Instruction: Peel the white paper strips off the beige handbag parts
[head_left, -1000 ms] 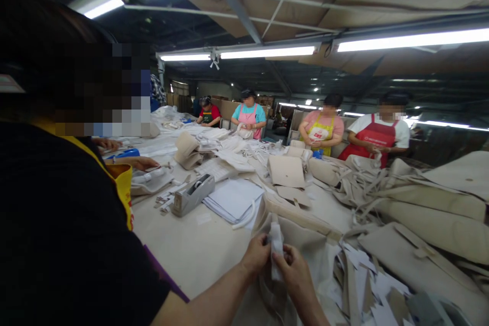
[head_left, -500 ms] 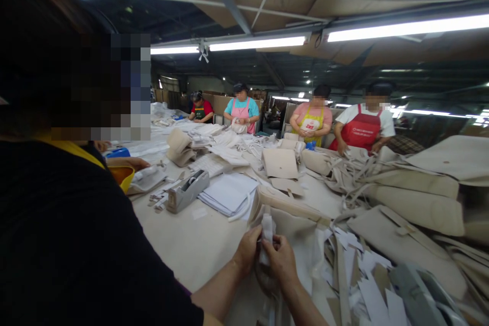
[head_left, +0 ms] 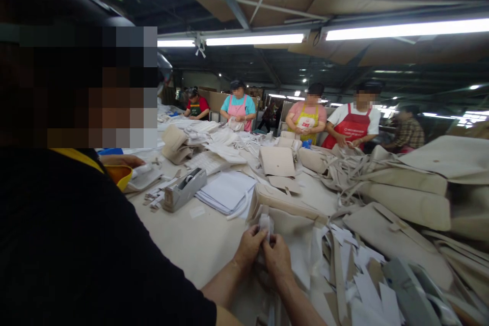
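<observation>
My left hand [head_left: 249, 248] and my right hand [head_left: 277, 257] meet in front of me, fingers closed and thumbs close together. Both pinch a white-wrapped strap [head_left: 265, 221], whose upper end sticks up above the fingertips. Its lower part drops behind my hands and is partly hidden. Just beyond lies an opened beige bag [head_left: 294, 228], with a pale lining or wrap spread at its right side. What the wrapping is made of is too blurred to tell.
Left of my hands stand a grey tape dispenser [head_left: 185, 191] and a stack of white sheets [head_left: 226, 191]. At right are paper strips [head_left: 369, 285], another grey dispenser [head_left: 410, 290] and piled beige bags [head_left: 405, 191]. A co-worker in black [head_left: 95, 234] sits close on my left; several others work across the table.
My fingers have drawn closer together on the strap and cover more of it. The near co-worker's head has shifted. A person in a plaid shirt now shows at the far right.
</observation>
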Demonstrator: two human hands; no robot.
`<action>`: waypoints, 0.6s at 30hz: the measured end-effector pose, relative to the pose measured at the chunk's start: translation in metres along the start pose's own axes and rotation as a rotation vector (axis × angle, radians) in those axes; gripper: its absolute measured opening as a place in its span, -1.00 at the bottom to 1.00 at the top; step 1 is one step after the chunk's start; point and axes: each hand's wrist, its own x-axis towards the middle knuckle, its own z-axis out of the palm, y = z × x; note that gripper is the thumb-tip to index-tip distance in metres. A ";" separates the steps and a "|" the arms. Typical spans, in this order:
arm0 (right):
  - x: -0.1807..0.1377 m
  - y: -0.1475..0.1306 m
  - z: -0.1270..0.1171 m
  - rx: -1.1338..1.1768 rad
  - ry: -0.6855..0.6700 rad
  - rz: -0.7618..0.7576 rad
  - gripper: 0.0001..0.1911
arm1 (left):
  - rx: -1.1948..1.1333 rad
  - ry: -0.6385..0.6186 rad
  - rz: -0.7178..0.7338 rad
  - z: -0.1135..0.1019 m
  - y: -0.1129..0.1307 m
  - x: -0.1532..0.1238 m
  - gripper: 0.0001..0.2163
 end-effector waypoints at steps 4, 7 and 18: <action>0.001 -0.007 -0.003 -0.052 -0.033 -0.008 -0.72 | 0.027 0.033 0.008 -0.001 0.001 0.000 -0.73; 0.001 -0.015 -0.013 -0.110 -0.079 -0.032 -0.73 | 0.045 0.056 -0.003 -0.001 0.003 0.003 -0.71; -0.040 -0.035 -0.183 -0.069 -0.026 -0.217 -0.69 | 0.005 -0.037 -0.088 0.002 0.008 0.004 -0.85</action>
